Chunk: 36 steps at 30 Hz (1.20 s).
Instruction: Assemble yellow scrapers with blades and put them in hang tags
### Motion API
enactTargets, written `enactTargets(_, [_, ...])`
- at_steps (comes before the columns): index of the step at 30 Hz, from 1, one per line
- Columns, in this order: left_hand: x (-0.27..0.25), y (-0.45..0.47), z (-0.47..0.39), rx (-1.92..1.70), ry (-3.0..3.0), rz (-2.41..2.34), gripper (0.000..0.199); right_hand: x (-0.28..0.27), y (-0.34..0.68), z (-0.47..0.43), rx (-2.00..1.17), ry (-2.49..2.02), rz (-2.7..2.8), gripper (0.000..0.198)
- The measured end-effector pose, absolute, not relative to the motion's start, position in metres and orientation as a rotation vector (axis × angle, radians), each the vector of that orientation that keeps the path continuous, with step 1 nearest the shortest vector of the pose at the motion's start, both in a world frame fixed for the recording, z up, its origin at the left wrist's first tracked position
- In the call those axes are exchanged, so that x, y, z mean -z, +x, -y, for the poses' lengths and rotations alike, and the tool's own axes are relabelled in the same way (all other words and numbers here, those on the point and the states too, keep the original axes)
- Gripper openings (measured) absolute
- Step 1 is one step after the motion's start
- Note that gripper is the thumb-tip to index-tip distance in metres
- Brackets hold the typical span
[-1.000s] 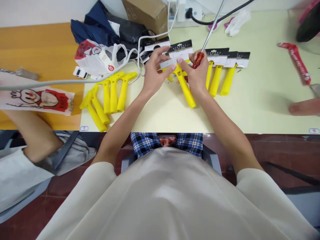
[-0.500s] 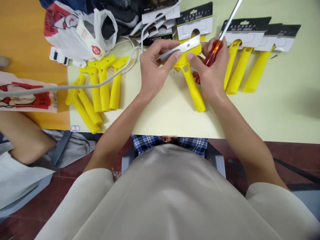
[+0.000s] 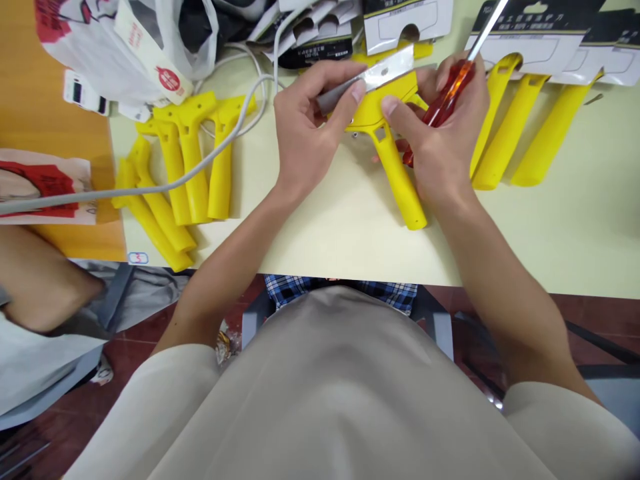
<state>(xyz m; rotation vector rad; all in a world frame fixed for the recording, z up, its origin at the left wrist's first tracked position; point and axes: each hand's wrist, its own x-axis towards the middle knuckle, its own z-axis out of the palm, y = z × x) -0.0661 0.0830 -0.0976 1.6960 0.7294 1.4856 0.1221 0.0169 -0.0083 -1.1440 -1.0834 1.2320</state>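
A metal scraper blade [image 3: 389,69] lies along the head of a yellow scraper [image 3: 400,183]. My left hand [image 3: 303,133] is closed on the blade's left end, thumb on its near face. My right hand [image 3: 450,150] pinches the right side of the scraper head between thumb and fingers. A screwdriver [image 3: 447,97] with a clear red handle is tucked in that same hand, its shaft pointing up and away. The scraper's handle slants down to the right over the table. My palms hide part of the fingers and the head's far side.
Several yellow scraper handles [image 3: 195,173] lie at the left, crossed by a grey cable [image 3: 200,169]. Carded scrapers [image 3: 547,143] lie at the right. More packaging cards [image 3: 407,23] and a plastic bag [image 3: 95,50] are at the back. Another person's arm [image 3: 43,280] is at the far left.
The view has shifted slightly, so the table items look larger and more spread out. The scraper's handle now sits a little further right in view. Both hands keep their grip.
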Motion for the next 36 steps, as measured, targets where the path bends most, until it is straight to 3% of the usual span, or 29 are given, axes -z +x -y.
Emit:
enactTargets(2, [0.09, -0.061, -0.072, -1.507, 1.697, -0.687, 0.045, 0.011, 0.125, -0.018, -1.279, -1.132, 1.104, 0.071])
enactTargets(7, [0.084, -0.058, -0.069, -1.538, 1.561, -0.81, 0.022, 0.014, 0.13, -0.02, -1.317, -1.13, 1.088, 0.074])
enactTargets(18, [0.081, -0.049, -0.059, -1.563, 1.659, -0.785, 0.015, 0.032, 0.136, -0.03, -1.248, -1.129, 1.174, 0.073])
enactTargets(28, [0.085, -0.059, -0.076, -1.397, 1.673, -0.628, 0.038, 0.024, 0.137, -0.026, -1.252, -1.127, 1.13, 0.069])
enactTargets(36, [0.085, -0.056, -0.068, -1.41, 1.538, -0.656, 0.028, 0.02, 0.132, -0.023, -1.305, -1.072, 1.095, 0.068])
